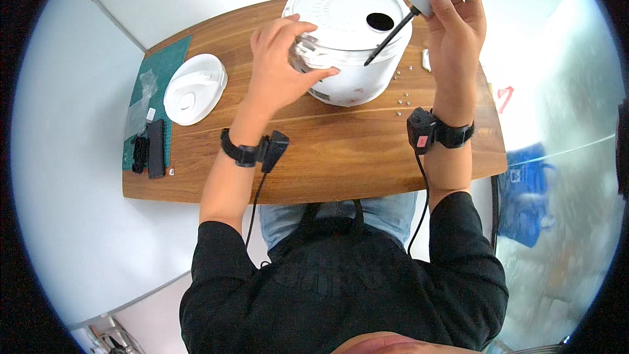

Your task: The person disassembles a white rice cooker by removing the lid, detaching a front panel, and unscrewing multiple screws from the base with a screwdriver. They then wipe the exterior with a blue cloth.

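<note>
A large white round appliance (347, 16), shaped like a rice cooker, stands at the far middle of the wooden table. Its top has vent slots and a round black hole. My left hand (282, 59) curls its fingers and thumb around a small white, partly clear part (311, 51) on the appliance's left front rim; motion blurs this part. In my right hand (454, 16) is a screwdriver (426, 1) with a grey handle and black shaft. It slants down to the left, its tip in front of the appliance's upper side, and I cannot tell whether it touches.
Several small screws (403, 99) lie right of the appliance, near a small white piece (426, 59). At left, a white oval cover (194, 88) overlaps a green cutting mat (175, 59), with a dark oblong case (155, 149) and clear plastic bag (139, 108). A blue bag (524, 193) is beyond the right edge.
</note>
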Demonstrator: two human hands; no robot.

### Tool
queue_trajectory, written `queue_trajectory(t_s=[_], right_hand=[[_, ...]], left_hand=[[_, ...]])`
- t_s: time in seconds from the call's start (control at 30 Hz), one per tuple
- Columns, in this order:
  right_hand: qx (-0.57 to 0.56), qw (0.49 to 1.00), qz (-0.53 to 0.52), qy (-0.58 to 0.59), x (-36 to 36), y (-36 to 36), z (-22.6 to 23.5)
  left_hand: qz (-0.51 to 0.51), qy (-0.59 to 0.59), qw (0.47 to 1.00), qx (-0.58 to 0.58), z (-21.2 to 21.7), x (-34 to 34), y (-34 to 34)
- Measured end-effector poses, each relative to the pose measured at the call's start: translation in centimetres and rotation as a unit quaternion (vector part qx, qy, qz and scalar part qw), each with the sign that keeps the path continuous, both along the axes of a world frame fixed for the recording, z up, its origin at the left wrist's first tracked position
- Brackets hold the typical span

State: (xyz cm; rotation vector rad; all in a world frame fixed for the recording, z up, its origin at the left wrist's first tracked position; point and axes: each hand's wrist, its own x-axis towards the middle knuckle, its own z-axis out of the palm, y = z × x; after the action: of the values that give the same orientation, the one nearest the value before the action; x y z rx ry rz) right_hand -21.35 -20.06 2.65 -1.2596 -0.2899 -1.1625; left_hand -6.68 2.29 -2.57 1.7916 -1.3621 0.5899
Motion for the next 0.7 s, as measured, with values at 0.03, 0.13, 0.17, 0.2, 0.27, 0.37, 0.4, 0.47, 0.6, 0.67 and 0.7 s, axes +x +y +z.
queue_trajectory(t_s=[0.03, 0.13, 0.17, 0.2, 0.27, 0.37, 0.4, 0.47, 0.6, 0.67, 0.7], right_hand=[[-0.026, 0.999, -0.016, 0.009, 0.4, -0.7, 0.0], [0.054, 0.998, -0.007, 0.012, 0.9, 1.8, 1.5], [0.047, 0.999, -0.011, 0.011, 0.9, 1.9, 1.7], [0.038, 0.999, -0.012, 0.009, 0.9, 2.0, 1.9], [0.039, 0.999, -0.015, 0.001, 0.7, 2.4, 2.0], [0.03, 0.999, -0.024, 0.007, 0.9, 2.5, 2.2], [0.024, 0.999, -0.027, 0.016, 0.9, 2.3, 2.1], [-0.012, 0.999, -0.036, 0.023, 1.0, 1.5, 1.7], [-0.033, 0.997, -0.061, 0.043, 0.8, 2.4, 1.7], [-0.011, 0.999, -0.013, 0.033, 0.6, 2.1, 1.6], [-0.011, 0.999, -0.02, 0.036, 0.4, 2.2, 1.5]], left_hand=[[0.002, -0.044, 0.999, -0.025, -0.2, -0.5, -0.5], [0.007, -0.011, 1.0, 0.008, 0.3, -3.2, -1.0], [0.005, -0.014, 0.999, 0.033, 0.7, -3.5, -0.7], [-0.027, 0.005, 0.999, 0.038, 1.3, -3.3, -0.3], [-0.093, 0.045, 0.993, 0.048, 1.9, -2.3, 0.8], [-0.168, 0.08, 0.982, 0.014, 1.8, 1.4, 1.3], [-0.191, 0.113, 0.975, 0.008, 1.9, 2.4, 1.3], [-0.214, 0.129, 0.967, 0.043, 2.2, 4.7, 1.5], [-0.235, 0.161, 0.956, 0.075, 1.4, 7.0, 1.0], [-0.228, 0.181, 0.954, 0.07, 0.8, 7.1, 0.7], [-0.228, 0.187, 0.953, 0.071, 0.8, 7.0, 0.6]])
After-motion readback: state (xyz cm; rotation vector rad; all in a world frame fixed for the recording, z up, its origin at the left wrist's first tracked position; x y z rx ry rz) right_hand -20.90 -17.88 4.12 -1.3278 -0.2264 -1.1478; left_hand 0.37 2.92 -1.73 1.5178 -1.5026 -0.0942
